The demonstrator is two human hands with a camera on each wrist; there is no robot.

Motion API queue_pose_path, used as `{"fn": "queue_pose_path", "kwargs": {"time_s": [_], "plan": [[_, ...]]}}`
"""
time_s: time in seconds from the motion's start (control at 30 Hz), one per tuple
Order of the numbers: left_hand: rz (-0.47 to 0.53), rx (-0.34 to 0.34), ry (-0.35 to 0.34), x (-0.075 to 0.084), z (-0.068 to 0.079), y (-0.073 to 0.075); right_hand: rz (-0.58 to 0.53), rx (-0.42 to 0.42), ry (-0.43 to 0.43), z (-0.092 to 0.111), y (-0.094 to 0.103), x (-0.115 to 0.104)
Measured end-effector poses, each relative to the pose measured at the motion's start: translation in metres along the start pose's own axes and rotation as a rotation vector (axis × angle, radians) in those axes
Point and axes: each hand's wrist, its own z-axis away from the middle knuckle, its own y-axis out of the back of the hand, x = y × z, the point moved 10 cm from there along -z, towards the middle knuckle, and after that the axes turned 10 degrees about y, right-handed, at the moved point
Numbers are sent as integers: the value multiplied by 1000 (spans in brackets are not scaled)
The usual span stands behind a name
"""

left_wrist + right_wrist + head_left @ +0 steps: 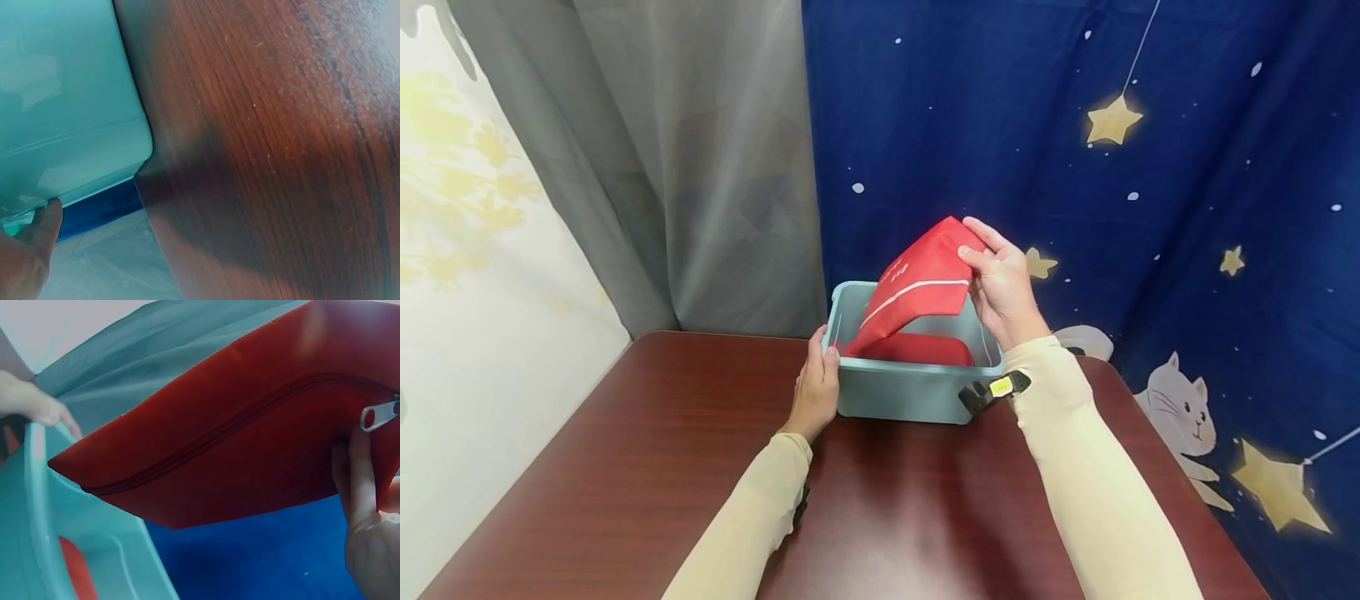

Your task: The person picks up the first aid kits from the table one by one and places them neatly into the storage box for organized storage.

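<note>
My right hand pinches one end of a red zippered pouch with white print and a white stripe. The pouch slants above a light blue plastic bin, its lower end down by the bin's left side. In the right wrist view, its dark zipper seam and metal zipper pull show. My left hand grips the bin's left rim; a finger lies along the outer wall in the left wrist view. Another red item lies inside the bin, partly hidden by the front wall.
The bin stands at the far part of a reddish-brown wooden table. Behind the table hang a grey curtain and a dark blue curtain with stars and a cat. A pale patterned surface runs along the left.
</note>
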Motion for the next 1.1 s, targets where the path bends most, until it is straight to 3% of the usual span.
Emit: {"fn": "queue_pose_path", "kwargs": {"time_s": [0.33,0.7,0.9,1.1], "plan": [[15,-10,8,0,1,1,69,32,-109,7,17,42],[24,-19,6,1,1,-2,219,12,-246,14,56,70],[22,-15,2,1,1,1,318,77,-307,18,82,77],[12,-13,5,-3,-2,5,419,120,-393,25,94,87]]}}
